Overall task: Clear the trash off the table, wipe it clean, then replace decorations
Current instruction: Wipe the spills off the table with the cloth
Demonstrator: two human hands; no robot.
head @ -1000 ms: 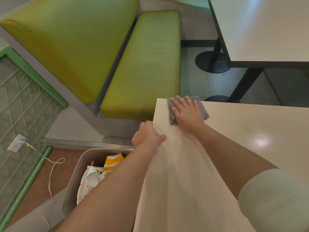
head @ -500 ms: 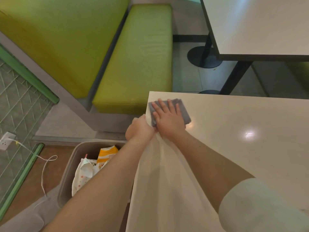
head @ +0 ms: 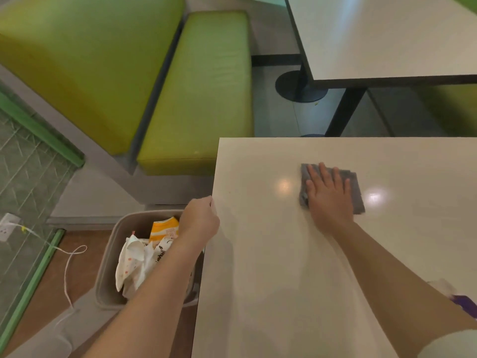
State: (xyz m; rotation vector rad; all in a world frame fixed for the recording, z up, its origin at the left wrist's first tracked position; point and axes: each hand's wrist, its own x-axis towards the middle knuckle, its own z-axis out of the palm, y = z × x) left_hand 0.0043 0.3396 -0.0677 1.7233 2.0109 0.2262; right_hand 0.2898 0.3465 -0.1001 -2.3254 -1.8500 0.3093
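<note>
A grey cloth [head: 357, 193] lies on the cream table [head: 268, 275], a little right of the far left corner. My right hand [head: 329, 198] presses flat on it with straight, spread fingers. My left hand [head: 200, 220] is at the table's left edge with its fingers curled against the edge, above a grey bin [head: 108, 257]. Inside the bin lie crumpled wrappers [head: 134, 259], white with dots and orange-striped. A blurred purple thing [head: 464, 305] shows by my right elbow.
A green padded bench [head: 204, 94] stands beyond the table's far left corner. A second table [head: 387, 34] on a black pedestal is at the back right. A white cable [head: 67, 267] runs from a wall socket [head: 6, 226] across the floor beside the bin.
My right hand slid the cloth from the far left corner to the right, toward the table's middle. My left hand stayed at the left edge.
</note>
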